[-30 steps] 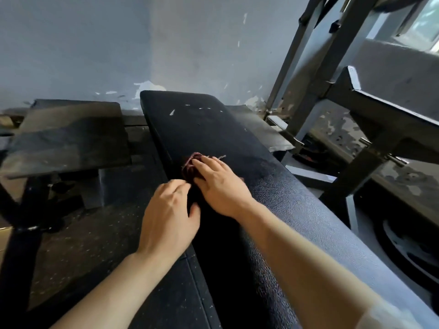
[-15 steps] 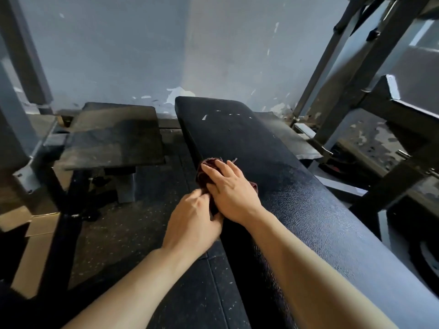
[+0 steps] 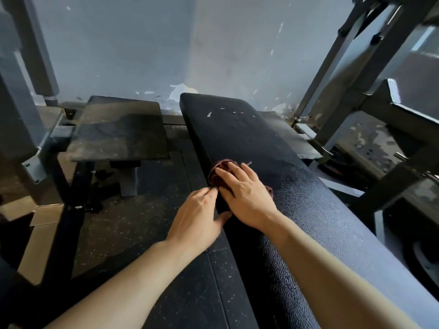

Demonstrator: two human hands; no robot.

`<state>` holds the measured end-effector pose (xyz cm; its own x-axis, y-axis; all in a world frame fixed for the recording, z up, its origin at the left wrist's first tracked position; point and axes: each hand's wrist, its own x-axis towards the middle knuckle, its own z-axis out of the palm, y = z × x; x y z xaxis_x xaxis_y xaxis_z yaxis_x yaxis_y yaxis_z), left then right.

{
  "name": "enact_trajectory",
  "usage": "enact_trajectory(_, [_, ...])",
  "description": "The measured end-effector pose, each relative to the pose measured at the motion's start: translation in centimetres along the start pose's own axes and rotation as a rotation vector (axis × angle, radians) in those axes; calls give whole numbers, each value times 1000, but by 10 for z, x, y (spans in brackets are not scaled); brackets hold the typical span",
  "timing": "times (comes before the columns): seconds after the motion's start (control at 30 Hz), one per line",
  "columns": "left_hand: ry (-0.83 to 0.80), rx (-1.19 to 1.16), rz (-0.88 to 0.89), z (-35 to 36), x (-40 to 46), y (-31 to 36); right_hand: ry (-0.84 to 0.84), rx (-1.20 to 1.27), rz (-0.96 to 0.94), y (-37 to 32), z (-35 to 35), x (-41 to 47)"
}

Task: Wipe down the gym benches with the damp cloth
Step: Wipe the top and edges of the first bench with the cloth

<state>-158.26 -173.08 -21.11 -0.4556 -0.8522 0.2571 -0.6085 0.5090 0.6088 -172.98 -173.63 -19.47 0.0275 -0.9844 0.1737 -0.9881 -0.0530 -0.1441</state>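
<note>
A long black padded bench [image 3: 320,210] runs from the far wall toward me on the right. A dark red cloth [image 3: 219,168] lies bunched at the bench's left edge. My right hand [image 3: 244,193] lies flat on top of the cloth with straight fingers, pressing it onto the pad. My left hand [image 3: 199,214] is beside it at the bench's left side, its fingertips touching the cloth's edge and its thumb against the side of the pad. Most of the cloth is hidden under my right hand.
A second, smaller black pad [image 3: 118,129] on a dark frame stands to the left. Grey steel rack uprights [image 3: 351,74] rise at the right, another [image 3: 21,74] at the left. Speckled black rubber flooring [image 3: 147,222] lies between the benches. Weight plates sit low right.
The view has shifted slightly. Both hands stay on the cloth at the bench's left edge; my left hand's fingers have spread a little along the pad's side.
</note>
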Motion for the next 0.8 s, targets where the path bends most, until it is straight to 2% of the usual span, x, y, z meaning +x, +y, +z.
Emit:
enact_trajectory(0.1, [-7, -16, 14, -3, -3, 3, 0, 2, -4, 19, -5, -9])
enact_trajectory(0.23, [-39, -9, 39, -6, -9, 3, 98, -19, 268, 42, -14, 1])
enact_trajectory(0.3, [-40, -2, 32, -6, -10, 5, 210, 11, 322, 40, -19, 5])
enact_trajectory(0.37, [-25, 6, 27, -7, -11, 8, 302, -17, 278, 33, -26, 6])
enact_trajectory(0.5, [-13, 14, 7, -5, -10, 14, 147, -36, 43, 9, -25, -9])
enact_trajectory(0.63, [31, -19, -41, -2, -8, 18, 295, 26, 23, 5, -20, -26])
enact_trajectory(0.7, [36, -18, -63, 0, -6, 21, 191, -9, 21, 8, -17, -21])
enact_trajectory(0.8, [33, -36, -69, 3, -4, 24, 54, 135, -44, 11, -10, -21])
